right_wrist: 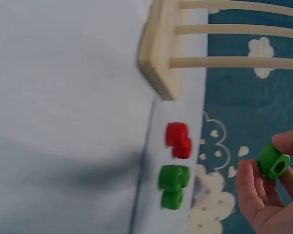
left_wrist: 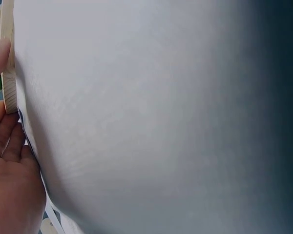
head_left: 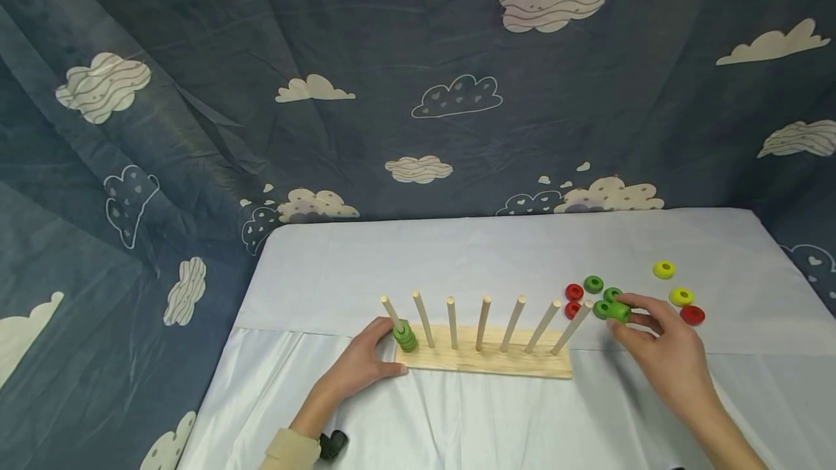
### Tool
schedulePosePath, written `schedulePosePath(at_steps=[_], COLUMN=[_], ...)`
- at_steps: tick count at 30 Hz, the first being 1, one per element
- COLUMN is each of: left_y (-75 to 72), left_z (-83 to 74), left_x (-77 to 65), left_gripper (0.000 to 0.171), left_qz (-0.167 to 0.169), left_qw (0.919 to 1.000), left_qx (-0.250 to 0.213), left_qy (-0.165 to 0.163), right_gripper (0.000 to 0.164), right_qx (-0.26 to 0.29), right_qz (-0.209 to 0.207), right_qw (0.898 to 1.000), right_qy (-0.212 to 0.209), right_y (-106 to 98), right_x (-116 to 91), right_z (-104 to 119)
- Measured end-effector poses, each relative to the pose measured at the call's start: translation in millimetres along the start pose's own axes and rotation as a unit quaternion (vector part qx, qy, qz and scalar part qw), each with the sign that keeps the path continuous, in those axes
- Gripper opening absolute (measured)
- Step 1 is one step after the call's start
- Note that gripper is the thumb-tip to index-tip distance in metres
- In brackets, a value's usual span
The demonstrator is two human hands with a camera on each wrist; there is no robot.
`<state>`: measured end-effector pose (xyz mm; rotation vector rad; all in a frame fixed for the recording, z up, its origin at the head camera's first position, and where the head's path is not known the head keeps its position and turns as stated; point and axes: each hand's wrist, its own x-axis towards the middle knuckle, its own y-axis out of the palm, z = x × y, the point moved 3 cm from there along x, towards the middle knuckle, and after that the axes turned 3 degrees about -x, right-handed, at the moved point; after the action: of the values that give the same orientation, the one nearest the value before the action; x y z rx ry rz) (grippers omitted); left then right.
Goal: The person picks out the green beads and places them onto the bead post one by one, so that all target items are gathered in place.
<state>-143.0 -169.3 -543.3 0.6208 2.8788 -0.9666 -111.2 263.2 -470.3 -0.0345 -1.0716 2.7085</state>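
Observation:
In the head view a wooden peg board [head_left: 483,363] with a row of upright pegs rests on the white cloth. Several green rings [head_left: 406,341] are stacked on its leftmost peg. My left hand [head_left: 359,363] holds the board's left end, thumb at the front edge and fingers behind; the left wrist view shows the wooden end [left_wrist: 9,90] between thumb and fingers. Off the board's right end, my right hand [head_left: 669,347] pinches a green ring [right_wrist: 273,162] between thumb and fingers, raised above the table in the right wrist view.
Loose green rings [head_left: 593,283] and red rings [head_left: 574,291] lie beyond the board's right end. Further right are two yellow rings [head_left: 664,270] and another red ring [head_left: 692,315]. A small black object [head_left: 334,444] lies by the left wrist. Dark cloud-print fabric [head_left: 392,136] hangs behind the table.

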Motion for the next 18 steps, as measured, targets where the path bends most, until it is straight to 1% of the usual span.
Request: schedulePosePath(at_steps=[5,13,15,18], left_y=[-0.1,0.3,0.3,0.6], left_z=[-0.7,-0.8,-0.7,-0.2], left_x=[-0.9,-1.1,-0.9,-0.7], left_gripper=[0.075,0.074,0.074,0.073], left_qz=[0.000,0.000,-0.001,-0.002], left_qw=[1.0000,1.0000,1.0000,1.0000], left_qx=[-0.002,0.000,0.000,-0.002], left_qy=[0.001,-0.001,-0.001,0.000], right_gripper=[0.048,0.047,0.047,0.046], right_qx=[0.012,0.038,0.040,0.044], right_qz=[-0.007,0.004,0.004,0.000], right_qw=[1.000,0.999,0.999,0.999], right_qy=[-0.011,0.007,-0.002,-0.030], right_y=[-6,-11,-12,-15], right_x=[-1,0,2,5], right_z=[14,33,38,47])
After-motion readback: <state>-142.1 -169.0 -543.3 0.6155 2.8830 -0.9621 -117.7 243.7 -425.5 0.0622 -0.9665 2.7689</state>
